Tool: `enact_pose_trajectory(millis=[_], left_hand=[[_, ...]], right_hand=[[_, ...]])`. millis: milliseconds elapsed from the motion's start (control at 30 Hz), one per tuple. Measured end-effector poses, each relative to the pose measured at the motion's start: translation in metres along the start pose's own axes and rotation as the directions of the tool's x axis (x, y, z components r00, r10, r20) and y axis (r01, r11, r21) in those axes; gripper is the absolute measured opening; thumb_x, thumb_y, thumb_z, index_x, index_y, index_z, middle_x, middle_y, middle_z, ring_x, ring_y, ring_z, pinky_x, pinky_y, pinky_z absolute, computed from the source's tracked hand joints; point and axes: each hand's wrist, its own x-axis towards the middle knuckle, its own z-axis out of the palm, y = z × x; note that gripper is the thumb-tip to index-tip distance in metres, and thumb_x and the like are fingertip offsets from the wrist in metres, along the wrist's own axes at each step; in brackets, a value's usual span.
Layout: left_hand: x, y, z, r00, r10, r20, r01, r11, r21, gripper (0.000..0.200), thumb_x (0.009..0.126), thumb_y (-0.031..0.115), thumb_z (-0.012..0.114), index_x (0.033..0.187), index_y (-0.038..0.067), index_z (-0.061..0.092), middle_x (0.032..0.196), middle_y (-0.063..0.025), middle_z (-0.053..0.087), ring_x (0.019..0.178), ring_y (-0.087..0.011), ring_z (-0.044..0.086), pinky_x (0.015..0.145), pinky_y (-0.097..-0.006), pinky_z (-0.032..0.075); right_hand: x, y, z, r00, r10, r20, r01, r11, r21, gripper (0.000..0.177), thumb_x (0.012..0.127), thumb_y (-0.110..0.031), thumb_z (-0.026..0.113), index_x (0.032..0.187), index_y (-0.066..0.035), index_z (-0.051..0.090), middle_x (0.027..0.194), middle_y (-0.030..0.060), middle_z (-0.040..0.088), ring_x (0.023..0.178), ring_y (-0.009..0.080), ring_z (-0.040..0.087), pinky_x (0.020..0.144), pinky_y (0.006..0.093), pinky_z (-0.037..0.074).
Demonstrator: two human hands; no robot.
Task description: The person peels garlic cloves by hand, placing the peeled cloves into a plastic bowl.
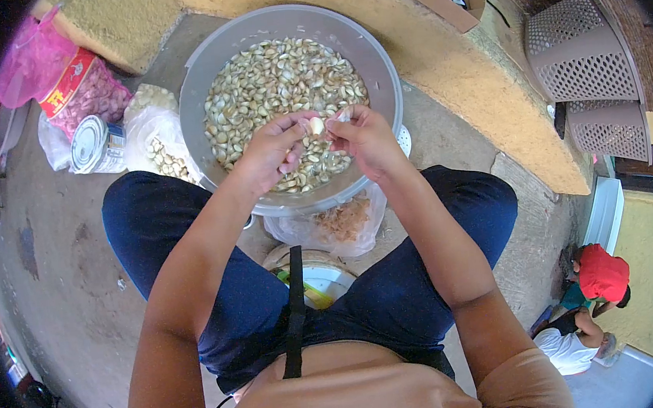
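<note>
A large grey tub [192,107] holds a mass of pale garlic cloves [269,77] that look wet. Over its near half, my left hand [278,142] and my right hand [359,135] meet, fingertips almost touching. Between them is one whitish clove [317,125], pinched by my left fingers. My right fingers are closed at the clove's other side, on a thin scrap that looks like peel. Below the tub, between my legs, lies a clear plastic bag [344,226] with brownish peelings in it.
To the left stand a pink mesh sack [92,96] of garlic, a can [90,143] and a plastic bag of cloves [158,141]. A low yellow ledge [455,76] curves behind the tub, with a cardboard box [465,17] on it. Perforated baskets [581,49] and people [585,321] are at right.
</note>
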Motion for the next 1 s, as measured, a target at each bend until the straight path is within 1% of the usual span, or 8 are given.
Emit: enact_pose_trajectory(millis=[100, 200, 300, 500, 600, 733, 800, 1000], left_hand=[[0.001, -0.001, 0.002, 0.996, -0.028, -0.088, 0.032, 0.999, 0.036, 0.025, 0.086, 0.018, 0.047, 0.107, 0.004, 0.05, 0.065, 0.0018, 0.048, 0.043, -0.0026, 0.035, 0.034, -0.0155, 0.025], [-0.003, 0.003, 0.007, 0.991, -0.017, -0.131, 0.044, 0.977, 0.209, 0.027, 0.085, 0.021, 0.05, 0.105, 0.004, 0.052, 0.061, 0.0024, 0.047, 0.043, -0.003, 0.036, 0.035, -0.0164, 0.025], [-0.004, 0.002, 0.01, 0.993, 0.026, -0.115, 0.017, 0.932, 0.362, 0.029, 0.084, 0.023, 0.052, 0.103, 0.003, 0.054, 0.058, 0.0029, 0.046, 0.043, -0.0033, 0.037, 0.035, -0.0171, 0.025], [-0.002, 0.002, 0.001, 0.993, 0.021, -0.113, 0.014, 0.954, 0.301, 0.03, 0.084, 0.021, 0.052, 0.105, 0.0, 0.053, 0.061, 0.0027, 0.048, 0.044, -0.0028, 0.037, 0.035, -0.0168, 0.025], [-0.002, 0.003, 0.0, 0.992, 0.023, -0.124, 0.009, 0.969, 0.248, 0.03, 0.084, 0.02, 0.051, 0.106, 0.0, 0.052, 0.067, 0.0017, 0.053, 0.044, -0.0027, 0.037, 0.034, -0.0163, 0.026], [-0.002, 0.003, 0.002, 0.987, 0.039, -0.153, -0.004, 0.975, 0.224, 0.03, 0.084, 0.02, 0.051, 0.107, 0.001, 0.051, 0.076, 0.0, 0.057, 0.044, -0.0029, 0.038, 0.034, -0.016, 0.028], [-0.001, 0.003, 0.004, 0.981, 0.064, -0.182, -0.014, 0.965, 0.263, 0.032, 0.083, 0.02, 0.052, 0.11, 0.003, 0.049, 0.073, 0.0011, 0.054, 0.043, -0.0025, 0.036, 0.034, -0.0159, 0.026], [0.0, 0.001, 0.003, 0.959, 0.162, -0.233, -0.055, 0.912, 0.407, 0.033, 0.081, 0.021, 0.056, 0.11, 0.008, 0.052, 0.074, 0.0009, 0.056, 0.044, -0.0021, 0.036, 0.037, -0.016, 0.028]], right_hand=[[-0.001, -0.001, 0.002, 0.992, -0.12, -0.041, 0.108, 0.971, -0.213, 0.015, 0.074, -0.007, 0.061, 0.081, 0.002, 0.052, 0.067, 0.0081, 0.058, 0.057, 0.0141, 0.055, 0.052, 0.0243, 0.045], [0.005, 0.009, -0.002, 0.948, -0.318, -0.01, 0.25, 0.764, -0.594, 0.018, 0.071, -0.01, 0.063, 0.077, 0.002, 0.052, 0.065, 0.0083, 0.058, 0.056, 0.0137, 0.055, 0.052, 0.0258, 0.043], [0.005, 0.015, 0.0, 0.932, -0.362, -0.004, 0.282, 0.734, -0.618, 0.02, 0.069, -0.012, 0.064, 0.074, 0.003, 0.052, 0.063, 0.0081, 0.056, 0.055, 0.0134, 0.054, 0.051, 0.0271, 0.042], [0.006, 0.008, -0.004, 0.975, -0.221, 0.008, 0.205, 0.888, -0.411, 0.017, 0.071, -0.012, 0.062, 0.078, 0.0, 0.052, 0.062, 0.0065, 0.055, 0.055, 0.0127, 0.054, 0.048, 0.0253, 0.043], [0.01, 0.002, -0.008, 0.982, -0.174, -0.072, 0.125, 0.889, -0.44, 0.015, 0.072, -0.01, 0.06, 0.082, -0.001, 0.053, 0.064, 0.0064, 0.056, 0.056, 0.0122, 0.054, 0.047, 0.0246, 0.045], [-0.001, -0.012, -0.002, 0.994, 0.094, -0.063, -0.105, 0.972, -0.211, 0.015, 0.077, -0.008, 0.055, 0.09, 0.0, 0.054, 0.071, 0.0035, 0.055, 0.062, 0.0103, 0.053, 0.054, 0.026, 0.047], [-0.005, -0.012, 0.003, 0.978, 0.207, -0.023, -0.208, 0.97, -0.129, 0.017, 0.078, -0.009, 0.054, 0.093, -0.001, 0.056, 0.07, 0.0022, 0.054, 0.062, 0.0105, 0.052, 0.054, 0.0267, 0.047], [-0.005, -0.003, 0.004, 0.953, 0.287, 0.096, -0.287, 0.958, -0.016, 0.016, 0.079, -0.013, 0.056, 0.092, -0.003, 0.057, 0.072, 0.0016, 0.055, 0.063, 0.0108, 0.053, 0.053, 0.0268, 0.047]])
